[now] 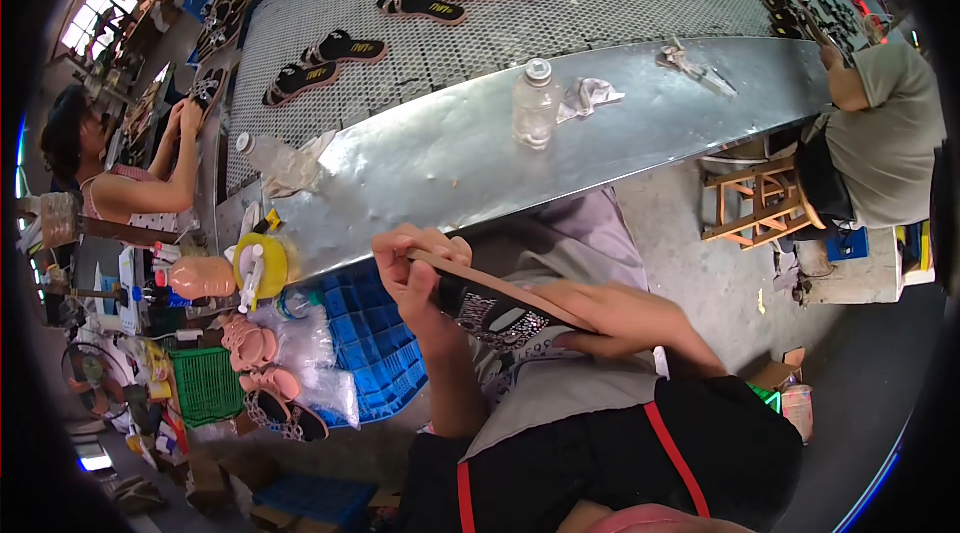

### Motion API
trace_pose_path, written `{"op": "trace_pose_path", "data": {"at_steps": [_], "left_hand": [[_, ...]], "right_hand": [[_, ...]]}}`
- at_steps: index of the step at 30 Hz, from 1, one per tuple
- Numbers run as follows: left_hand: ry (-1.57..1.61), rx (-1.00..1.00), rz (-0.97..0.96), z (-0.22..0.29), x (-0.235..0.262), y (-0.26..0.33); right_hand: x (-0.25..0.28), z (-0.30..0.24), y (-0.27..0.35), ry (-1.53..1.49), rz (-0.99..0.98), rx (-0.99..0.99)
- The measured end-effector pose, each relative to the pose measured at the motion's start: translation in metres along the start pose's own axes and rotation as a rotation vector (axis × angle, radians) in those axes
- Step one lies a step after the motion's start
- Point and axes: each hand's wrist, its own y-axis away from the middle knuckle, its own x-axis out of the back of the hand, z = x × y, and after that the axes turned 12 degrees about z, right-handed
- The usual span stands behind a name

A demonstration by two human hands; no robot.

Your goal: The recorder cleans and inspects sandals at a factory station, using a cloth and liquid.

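Observation:
A black flat sandal (492, 305) with glittering, stone-set straps and a tan sole edge is held on its side in front of my body. My left hand (412, 268) grips its left end, thumb on the near side and fingers curled over the edge. My right hand (605, 318) is closed round the other end, which it partly hides. Beyond my hands runs a shiny metal ledge (430, 173). A clear plastic bottle (537, 111) stands on it beside a crumpled white cloth (592, 98).
Several black sandals (420, 3) lie on the mesh conveyor (440, 53) behind the ledge. Left of me are another bottle (280, 161), a yellow tape roll (262, 265), a blue crate (370, 338) and pink sandals (250, 343). Two co-workers sit left and right, one on a wooden stool (760, 201).

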Motion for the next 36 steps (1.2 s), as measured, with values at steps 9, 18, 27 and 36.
{"op": "trace_pose_path", "data": {"at_steps": [9,18,27,36], "left_hand": [[-0.917,0.306,-0.126,-0.005,0.004,0.02],[-0.634,0.535,0.405,-0.025,0.06,0.066],[-0.764,0.975,0.154,-0.022,0.032,0.099],[-0.72,1.02,0.347,-0.037,0.024,0.122]], "right_hand": [[-0.027,0.019,0.036,-0.155,-0.003,-0.328],[-0.028,0.073,0.074,-0.734,0.479,-0.637],[-0.09,0.105,-0.006,-1.148,0.684,-0.916],[-0.09,0.12,-0.022,-1.218,0.404,-0.963]]}}
